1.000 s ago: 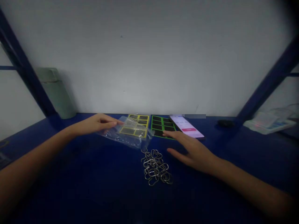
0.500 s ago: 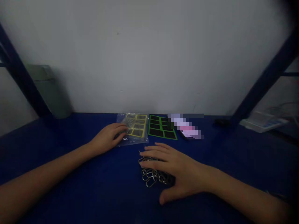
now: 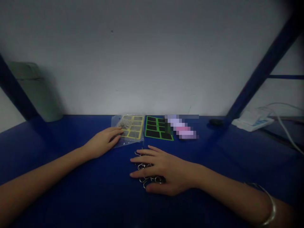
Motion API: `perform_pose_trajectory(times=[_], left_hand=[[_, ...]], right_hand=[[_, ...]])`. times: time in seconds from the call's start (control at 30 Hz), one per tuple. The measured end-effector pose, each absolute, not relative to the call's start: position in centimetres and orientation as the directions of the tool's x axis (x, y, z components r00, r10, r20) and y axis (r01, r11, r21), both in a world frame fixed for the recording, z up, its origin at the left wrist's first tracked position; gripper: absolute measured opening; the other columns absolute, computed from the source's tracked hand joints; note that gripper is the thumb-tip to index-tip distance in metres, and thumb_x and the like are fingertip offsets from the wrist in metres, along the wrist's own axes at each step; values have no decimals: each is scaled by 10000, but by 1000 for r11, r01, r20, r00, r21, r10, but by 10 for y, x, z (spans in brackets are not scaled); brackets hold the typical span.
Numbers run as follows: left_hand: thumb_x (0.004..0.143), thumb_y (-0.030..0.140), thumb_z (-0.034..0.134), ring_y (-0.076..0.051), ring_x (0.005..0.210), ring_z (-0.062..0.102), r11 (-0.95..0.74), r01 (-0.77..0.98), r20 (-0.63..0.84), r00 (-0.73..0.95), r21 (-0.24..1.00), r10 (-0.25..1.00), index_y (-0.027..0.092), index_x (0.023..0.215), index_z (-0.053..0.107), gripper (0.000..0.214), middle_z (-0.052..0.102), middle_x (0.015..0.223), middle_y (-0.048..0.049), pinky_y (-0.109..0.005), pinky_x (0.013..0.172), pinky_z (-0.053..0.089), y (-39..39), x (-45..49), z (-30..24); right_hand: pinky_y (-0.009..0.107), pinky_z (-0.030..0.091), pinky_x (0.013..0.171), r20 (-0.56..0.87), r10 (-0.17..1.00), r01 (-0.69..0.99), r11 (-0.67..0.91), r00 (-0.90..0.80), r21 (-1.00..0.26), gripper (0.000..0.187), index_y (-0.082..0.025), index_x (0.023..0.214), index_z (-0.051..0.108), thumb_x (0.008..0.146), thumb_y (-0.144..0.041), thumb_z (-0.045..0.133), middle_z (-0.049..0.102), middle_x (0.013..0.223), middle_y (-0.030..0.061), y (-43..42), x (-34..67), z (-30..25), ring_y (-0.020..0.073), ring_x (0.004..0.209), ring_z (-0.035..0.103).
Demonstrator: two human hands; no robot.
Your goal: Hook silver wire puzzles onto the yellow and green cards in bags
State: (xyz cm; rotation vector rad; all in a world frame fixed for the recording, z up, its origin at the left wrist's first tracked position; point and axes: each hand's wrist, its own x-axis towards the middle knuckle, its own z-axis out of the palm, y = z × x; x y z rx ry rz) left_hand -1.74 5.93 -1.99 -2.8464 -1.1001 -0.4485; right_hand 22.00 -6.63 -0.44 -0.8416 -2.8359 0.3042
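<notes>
1. Nearest, a metal bangle (image 3: 272,202) circles the right wrist, clear of the work below.
2. The right hand (image 3: 165,171) lies palm down with its fingers spread. It covers most of a pile of bent wire loops (image 3: 145,181), the main thing here, on the blue table (image 3: 209,152) in front of the body. No pinch shows, and whether any loop is held underneath cannot be told. A flat, spread hand suits this loose tangle, since it steadies many loops at once.
3. The left hand (image 3: 102,142) rests palm down, fingers loosely together, with the fingertips on the near edge of a clear plastic bag (image 3: 125,123). No pinch is visible. Light, flat contact like this keeps the bag from sliding.
4. Inside the bag lie small wire pieces and a yellow-edged black grid card (image 3: 134,128).
5. Just beside it lies a green-edged black grid card (image 3: 155,128), then a pixelated phone-like object (image 3: 181,126).
6. Farther off are a small dark object (image 3: 215,122), a white box (image 3: 251,124), and a pale green bottle (image 3: 35,91) by the wall.
</notes>
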Motion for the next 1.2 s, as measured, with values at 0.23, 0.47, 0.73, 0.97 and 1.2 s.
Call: perform_pose_trajectory(times=[0.23,0.47,0.73,0.97,1.2], left_hand=[[886,383,282,-176,1151,405,-756,654,289,718,34,634,205,1151,490,382,482,1223,-25,-321,982,305,59,-20,-18],[889,375,265,-180,1153,404,-759,651,274,727,19,630,204,1161,476,385,468,1237,-30,-322,980,306,58,-20,-19],[889,371,271,-168,1149,406,-757,653,259,728,20,634,199,1160,477,381,474,1230,-27,-309,981,305,57,-19,-17],[885,380,267,-170,1154,399,-756,654,255,728,21,636,204,1160,478,389,467,1237,-26,-311,990,294,57,-18,-17],[881,397,254,-186,1155,398,-751,659,255,720,39,645,195,1157,484,412,459,1246,-30,-339,990,295,58,-18,-17]], right_hand=[[364,212,1007,211,543,494,834,-813,-244,383,-226,1137,532,808,-406,453,427,1289,40,-67,221,-7,184,1225,287],[339,237,999,280,549,498,835,-788,-235,397,-232,1079,576,753,-453,525,461,1258,55,-68,216,-12,172,1205,321],[345,261,994,266,538,493,842,-800,-219,315,-209,1081,576,829,-335,434,476,1248,48,-71,218,-10,178,1199,335],[301,281,978,287,524,490,852,-802,-187,326,-167,1066,580,832,-335,428,547,1172,31,-73,218,-12,169,1155,394],[331,344,907,338,559,533,828,-757,-176,338,-190,1081,557,806,-365,469,515,1201,60,-75,218,-11,162,1085,449]])
